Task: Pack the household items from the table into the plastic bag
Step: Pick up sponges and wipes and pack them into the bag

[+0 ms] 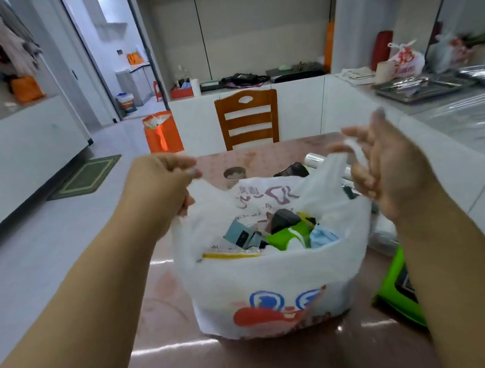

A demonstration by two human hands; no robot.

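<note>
1. One white plastic bag (272,283) is standing on the counter (170,320).
2. Two hands are showing: one left hand (160,190) and one right hand (391,172), each gripping one bag handle.
3. Two green packets are showing: one green packet inside the bag (286,237) and one green packet on the counter (397,285).
4. One light-blue face mask (322,235) is lying inside the bag.
5. One metal tin (234,175) is sitting behind the bag.
6. One wooden chair (247,118) is standing at the far edge.
7. One orange paper bag (162,132) is standing on the floor.
</note>
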